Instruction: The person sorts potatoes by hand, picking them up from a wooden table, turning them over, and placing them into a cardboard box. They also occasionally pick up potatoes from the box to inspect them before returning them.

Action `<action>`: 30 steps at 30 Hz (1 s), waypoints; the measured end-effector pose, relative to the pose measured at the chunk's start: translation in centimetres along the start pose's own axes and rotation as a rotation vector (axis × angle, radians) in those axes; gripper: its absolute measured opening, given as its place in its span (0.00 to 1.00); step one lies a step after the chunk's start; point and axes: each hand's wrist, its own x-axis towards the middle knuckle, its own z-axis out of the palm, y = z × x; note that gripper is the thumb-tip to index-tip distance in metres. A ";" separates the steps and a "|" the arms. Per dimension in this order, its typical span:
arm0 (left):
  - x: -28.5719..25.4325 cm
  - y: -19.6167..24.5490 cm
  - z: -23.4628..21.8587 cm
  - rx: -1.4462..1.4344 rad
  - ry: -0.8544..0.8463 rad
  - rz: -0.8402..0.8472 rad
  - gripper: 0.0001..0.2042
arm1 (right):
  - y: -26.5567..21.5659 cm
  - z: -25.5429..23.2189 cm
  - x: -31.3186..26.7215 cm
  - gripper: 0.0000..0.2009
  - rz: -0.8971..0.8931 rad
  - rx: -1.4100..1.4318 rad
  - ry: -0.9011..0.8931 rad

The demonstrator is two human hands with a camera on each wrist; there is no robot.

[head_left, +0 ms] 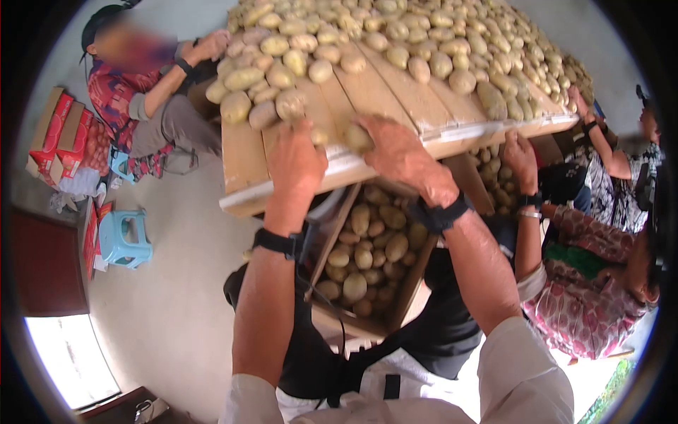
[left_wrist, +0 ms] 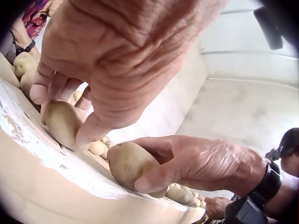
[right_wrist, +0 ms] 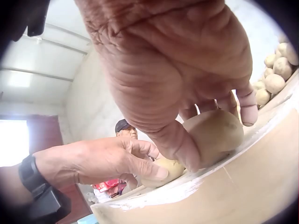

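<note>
Both hands are mid-sort at the tabletop (head_left: 247, 169) edge, left hand (head_left: 296, 159) and right hand (head_left: 395, 152) each gripping a potato (left_wrist: 131, 163), next dropped into the crate (head_left: 364, 261) beneath them.

Two tan potatoes on table edge: left potato (left_wrist: 63, 122) at 9 o'clock of right potato (left_wrist: 131, 163), apparently resting lengthwise.

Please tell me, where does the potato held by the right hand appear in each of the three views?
Head view: the potato is at centre, at the table edge, under the right hand.
Left wrist view: the potato is low at centre, gripped by thumb and fingers.
Right wrist view: the potato is right of centre, beneath the hand.
Shared landmark: the white-painted table edge.
</note>
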 end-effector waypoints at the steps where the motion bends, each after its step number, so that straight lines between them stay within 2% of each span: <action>1: -0.1 0.0 -0.1 0.008 -0.040 -0.010 0.21 | 0.4 0.5 -0.1 0.30 -0.036 -0.042 0.040; 4: 0.1 -0.5 0.1 -0.013 -0.053 0.033 0.22 | -0.2 0.1 -0.2 0.30 -0.015 0.033 0.010; 6: 0.2 -0.4 0.0 -0.042 -0.052 0.054 0.23 | -0.3 0.5 -0.1 0.26 -0.066 -0.008 0.108; 11: 0.1 -0.3 -0.6 -0.062 -0.144 0.078 0.25 | -1.1 -0.4 -0.6 0.27 -0.012 -0.021 0.074; 13: -0.1 -0.3 -0.6 -0.076 -0.164 0.091 0.26 | -1.7 -1.2 -1.3 0.29 0.005 0.013 -0.034; 14: 0.5 -1.0 -0.2 -0.080 -0.200 0.115 0.28 | -1.0 -0.5 -1.1 0.28 -0.021 -0.003 0.015; 15: 0.2 -1.1 0.0 -0.083 -0.222 0.102 0.28 | -0.8 -0.2 -2.0 0.28 -0.010 0.005 -0.008; 17: 0.5 -0.9 -0.4 -0.070 -0.227 0.114 0.29 | -1.0 -1.4 -3.0 0.25 -0.164 0.081 0.093; 18: 0.8 -1.3 -0.4 -0.067 -0.226 0.148 0.30 | -2.0 -2.4 -3.5 0.26 -0.102 0.153 -0.007; 19: 0.6 -0.8 -0.9 -0.068 -0.233 0.138 0.30 | -3.1 -3.6 -3.9 0.26 -0.101 0.156 -0.018; 21: -0.3 0.4 -1.8 -0.123 -0.174 0.159 0.21 | -4.9 -5.5 -5.1 0.25 -0.055 0.206 -0.204; 22: 0.5 -0.4 -1.0 -0.183 -0.183 0.120 0.23 | -4.9 -5.7 -5.8 0.20 -0.124 0.157 -0.187; 23: 0.4 -0.8 -0.9 -0.182 -0.188 0.112 0.23 | -4.7 -4.9 -5.7 0.20 -0.124 0.162 -0.195; 25: 0.4 -0.4 -1.4 -0.222 -0.215 0.104 0.21 | -3.7 -2.5 -5.8 0.26 0.013 0.210 -0.241; 29: -0.2 0.3 -2.8 -0.280 -0.157 0.097 0.19 | -2.9 -1.7 -6.7 0.26 -0.065 0.259 -0.285; 30: -0.3 0.5 -3.1 -0.375 -0.201 0.015 0.19 | -3.3 -1.7 -6.9 0.26 -0.015 0.229 -0.314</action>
